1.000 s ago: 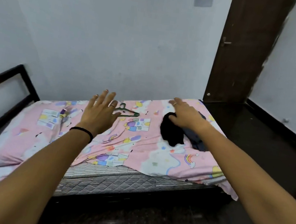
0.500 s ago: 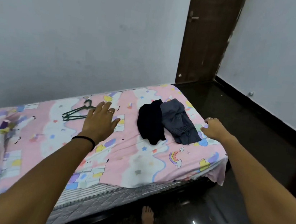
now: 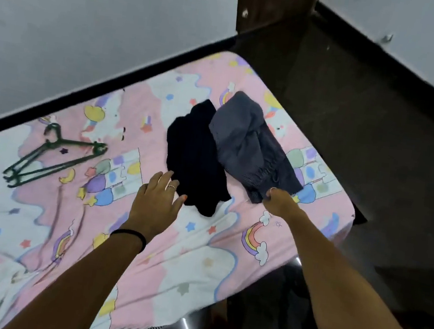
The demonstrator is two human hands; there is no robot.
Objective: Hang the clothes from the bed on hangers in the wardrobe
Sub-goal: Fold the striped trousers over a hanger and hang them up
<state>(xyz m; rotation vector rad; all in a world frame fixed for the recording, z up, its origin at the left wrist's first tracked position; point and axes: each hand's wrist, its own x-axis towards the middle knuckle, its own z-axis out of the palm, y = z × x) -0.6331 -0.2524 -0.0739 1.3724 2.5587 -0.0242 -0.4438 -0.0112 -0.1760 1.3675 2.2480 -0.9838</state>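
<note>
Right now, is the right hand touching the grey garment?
Touching. The head view shows the right hand with curled fingers pinching the near corner of the grey garment on the bed.

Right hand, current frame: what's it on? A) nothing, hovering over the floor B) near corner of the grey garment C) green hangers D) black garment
B: the right hand has its fingers curled at the near corner of the grey garment, while the green hangers lie untouched far off to the left and the black garment sits by the left hand.
</note>
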